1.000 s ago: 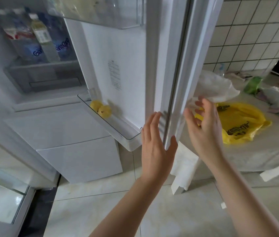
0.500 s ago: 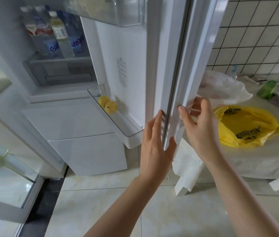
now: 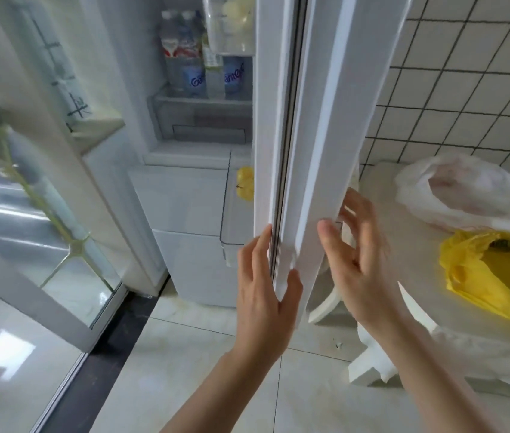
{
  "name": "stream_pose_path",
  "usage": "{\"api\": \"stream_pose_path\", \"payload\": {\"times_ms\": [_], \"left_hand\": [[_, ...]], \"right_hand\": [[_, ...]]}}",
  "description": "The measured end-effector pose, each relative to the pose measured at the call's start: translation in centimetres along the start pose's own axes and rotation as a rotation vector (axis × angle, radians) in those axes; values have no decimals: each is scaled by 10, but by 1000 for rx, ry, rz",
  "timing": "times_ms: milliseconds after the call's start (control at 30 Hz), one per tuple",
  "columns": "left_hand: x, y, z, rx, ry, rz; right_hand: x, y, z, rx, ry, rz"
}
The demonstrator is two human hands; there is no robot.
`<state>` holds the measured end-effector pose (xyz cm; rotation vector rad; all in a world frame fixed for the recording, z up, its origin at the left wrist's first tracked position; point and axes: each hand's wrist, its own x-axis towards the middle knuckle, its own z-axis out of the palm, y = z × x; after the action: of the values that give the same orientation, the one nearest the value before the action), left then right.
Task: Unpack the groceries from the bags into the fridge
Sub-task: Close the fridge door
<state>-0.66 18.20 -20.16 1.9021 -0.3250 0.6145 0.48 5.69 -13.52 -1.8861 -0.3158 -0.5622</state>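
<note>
White fridge door (image 3: 325, 120) stood edge-on, upright, between left hand (image 3: 263, 285) and right hand (image 3: 360, 264), both spread, touching it, gripping nothing; yellow bag (image 3: 494, 273) lay rightward, nearer right hand

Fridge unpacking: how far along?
Done: plastic drink bottles stand on a fridge shelf, yellow fruit in the door bin. In hand: both the left hand and right hand are at the white fridge door edge. Left: yellow plastic bag and white plastic bag sit on the table.
</note>
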Motion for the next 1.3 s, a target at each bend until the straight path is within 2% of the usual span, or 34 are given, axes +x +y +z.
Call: {"api": "stream_pose_path", "payload": {"times_ms": [133, 433, 633, 800, 967, 1300], "left_hand": [[7, -21, -38, -8, 20, -30], [42, -84, -136, -114, 5, -110], [80, -133, -197, -145, -53, -162], [124, -176, -241, -223, -65, -199], [166, -212, -267, -246, -49, -210], [248, -260, -281, -295, 177, -254]], "right_hand": [[7, -14, 47, 19, -38, -79], [24, -39, 157, 48, 23, -14], [45, -52, 245, -33, 73, -62], [75, -54, 304, -93, 50, -94], [112, -52, 337, -218, -2, -143], [209, -21, 364, -560, -59, -402]]}}
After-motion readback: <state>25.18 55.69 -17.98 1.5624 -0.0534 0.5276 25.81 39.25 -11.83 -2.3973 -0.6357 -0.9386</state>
